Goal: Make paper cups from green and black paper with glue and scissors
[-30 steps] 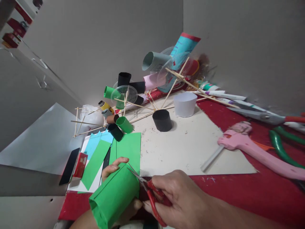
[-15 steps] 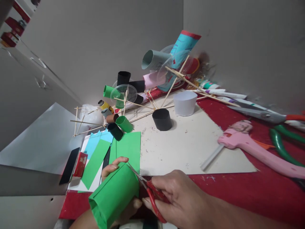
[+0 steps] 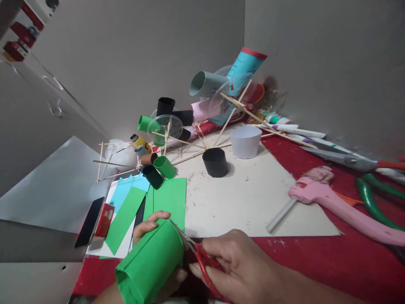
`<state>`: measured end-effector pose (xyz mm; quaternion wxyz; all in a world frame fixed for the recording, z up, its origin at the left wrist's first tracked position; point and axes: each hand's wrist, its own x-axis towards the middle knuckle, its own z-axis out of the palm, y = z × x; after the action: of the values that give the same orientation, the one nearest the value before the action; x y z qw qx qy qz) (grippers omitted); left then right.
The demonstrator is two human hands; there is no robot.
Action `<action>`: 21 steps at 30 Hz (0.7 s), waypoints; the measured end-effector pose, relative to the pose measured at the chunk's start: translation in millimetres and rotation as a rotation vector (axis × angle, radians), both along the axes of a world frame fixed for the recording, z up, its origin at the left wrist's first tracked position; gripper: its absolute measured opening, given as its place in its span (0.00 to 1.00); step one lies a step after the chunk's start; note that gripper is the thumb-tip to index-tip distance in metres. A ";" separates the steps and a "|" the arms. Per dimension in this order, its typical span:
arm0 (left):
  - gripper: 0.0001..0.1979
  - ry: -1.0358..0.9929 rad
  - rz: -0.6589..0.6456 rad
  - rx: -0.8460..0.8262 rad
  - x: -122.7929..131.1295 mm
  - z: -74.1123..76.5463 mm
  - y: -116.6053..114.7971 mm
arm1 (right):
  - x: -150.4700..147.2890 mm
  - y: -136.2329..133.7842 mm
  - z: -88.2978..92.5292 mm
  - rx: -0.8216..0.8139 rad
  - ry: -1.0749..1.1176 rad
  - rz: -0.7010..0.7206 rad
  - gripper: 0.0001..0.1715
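Red-handled scissors [image 3: 200, 254] point leftward from the curled right hand [image 3: 238, 264].

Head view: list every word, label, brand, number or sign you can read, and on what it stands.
No text is legible.
Small red box: pale print, too small.
Yellow tube: dark mark, blurred.
Blue tube: dark strokes, no clear letters.
Red items, top left: pale labels, blurred.
Red table cover: white scribble, unclear.

Dim, flat light on grey walls [image 3: 142, 55], soft shadow R of blk ring [image 3: 215, 164], pic edges stretched w/ slight blur.
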<state>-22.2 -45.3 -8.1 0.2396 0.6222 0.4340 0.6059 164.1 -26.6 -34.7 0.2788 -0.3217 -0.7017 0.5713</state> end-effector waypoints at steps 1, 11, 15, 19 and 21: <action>0.33 -0.001 -0.032 -0.002 0.2 0.9 -0.2 | -0.4 -1.2 0.6 -0.042 0.016 0.000 0.19; 0.33 0.082 -0.076 0.042 1.2 3.6 2.9 | -1.9 -4.6 6.5 -0.267 0.084 0.070 0.15; 0.32 0.054 -0.069 0.064 2.0 2.3 3.7 | -1.1 -0.6 4.6 -0.182 0.074 0.061 0.16; 0.33 0.032 -0.144 0.027 -2.4 1.5 5.7 | 0.1 4.3 8.9 -0.133 0.096 0.071 0.18; 0.33 0.011 -0.153 0.007 -4.5 -0.1 8.1 | 0.2 5.1 11.3 -0.139 0.097 0.074 0.17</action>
<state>-26.8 -37.3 -8.1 0.2807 0.6578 0.3842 0.5839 164.2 -21.5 -23.4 0.2679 -0.2861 -0.6575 0.6435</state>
